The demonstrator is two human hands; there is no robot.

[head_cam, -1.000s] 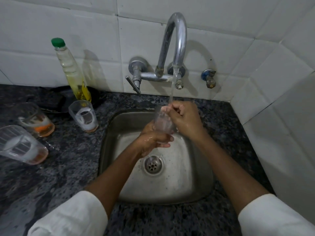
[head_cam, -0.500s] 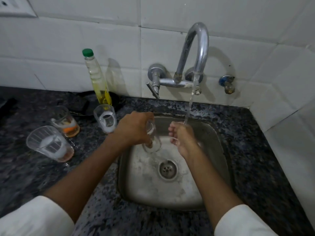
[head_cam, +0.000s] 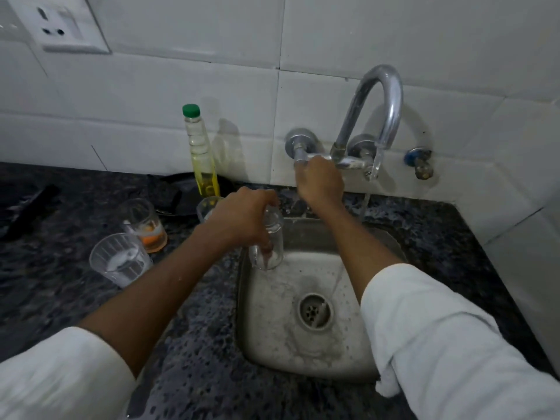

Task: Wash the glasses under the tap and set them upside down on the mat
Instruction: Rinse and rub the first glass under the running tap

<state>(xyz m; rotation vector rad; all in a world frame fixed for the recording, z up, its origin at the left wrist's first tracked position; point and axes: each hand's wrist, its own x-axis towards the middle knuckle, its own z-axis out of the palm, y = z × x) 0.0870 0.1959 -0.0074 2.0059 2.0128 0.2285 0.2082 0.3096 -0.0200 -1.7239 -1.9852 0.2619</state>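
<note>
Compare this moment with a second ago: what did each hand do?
The right hand let go of the glass and went up to grip the tap handle. The left hand took the glass alone and turned it mouth-down over the sink. Water still runs.

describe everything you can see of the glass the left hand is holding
The glass is a clear, plain tumbler, seemingly empty and wet. It hangs mouth down, slightly tilted, over the left rim of the steel sink, away from the running water. The left hand grips its upturned base from above, fingers curled down its side. Nothing else touches it.
</note>
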